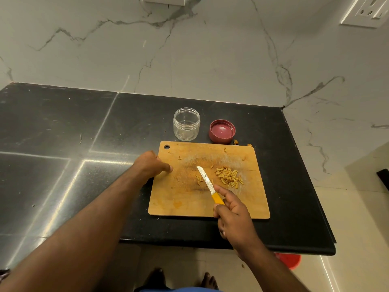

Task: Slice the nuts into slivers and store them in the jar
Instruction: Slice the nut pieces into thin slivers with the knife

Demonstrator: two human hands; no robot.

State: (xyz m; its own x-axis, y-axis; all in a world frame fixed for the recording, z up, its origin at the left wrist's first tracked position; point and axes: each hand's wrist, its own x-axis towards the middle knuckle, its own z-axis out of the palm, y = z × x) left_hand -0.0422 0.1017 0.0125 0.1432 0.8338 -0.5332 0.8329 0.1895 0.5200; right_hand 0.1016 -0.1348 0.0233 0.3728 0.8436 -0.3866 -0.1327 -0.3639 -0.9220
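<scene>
Head view: right hand [229, 209] grips yellow handle of knife [207, 183], blade flat over cutting board [168, 199], tip beside small loose bits, probably to sweep them toward main pile of nut slivers [229, 177] at board's right. Left hand [152, 164] rests at board's left edge, fingers curled, likely steadying it; whether they pinch a bit, cannot tell. Jar [186, 124] open and empty behind board, red lid [222, 131] upturned beside it. Stray pieces near far edge. Nothing blocks path to jar.
</scene>
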